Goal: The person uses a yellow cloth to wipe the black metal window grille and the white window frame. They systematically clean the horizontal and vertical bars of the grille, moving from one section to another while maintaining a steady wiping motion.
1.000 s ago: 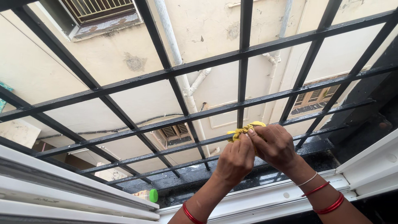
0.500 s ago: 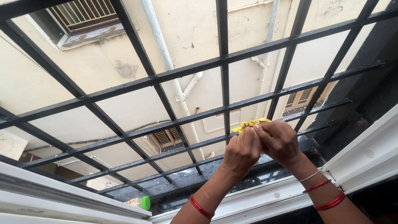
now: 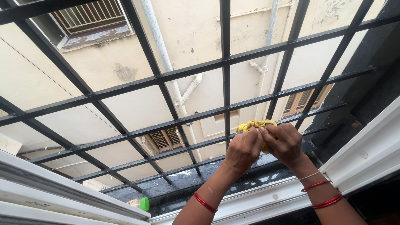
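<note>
Left hand point(image 3: 243, 151): closed around the near side of a yellow cloth point(image 3: 255, 126), fingers curled, knuckles up; red bangle at the wrist.
Right hand point(image 3: 284, 143): closed on the same cloth from the other side, fingertips meeting those of the left hand; one thin pale bangle and two red ones on the wrist.
Yellow cloth: bunched into a tight wad, held between both hands, only its upper part showing above the fingers; it sits against a lower horizontal bar of the window grille point(image 3: 225, 62), just right of a vertical bar.
Window grille: black metal bars crossing in a grid, filling most of the view; wet-looking drops on the lower bars.
Sill point(image 3: 196, 179): dark ledge below the grille, glossy with wet patches, under and in front of the hands.
Window frame point(image 3: 366, 154): white sliding tracks, running along the bottom left and up the right side.
Green round object point(image 3: 144, 203): small, at the sill's near left edge, well apart from the hands.
Drainpipe point(image 3: 160, 50): pale, running down the cream wall of the building opposite, beyond the bars.
Louvred vents point(image 3: 160, 139): brown, on that same wall, seen through the grille.
</note>
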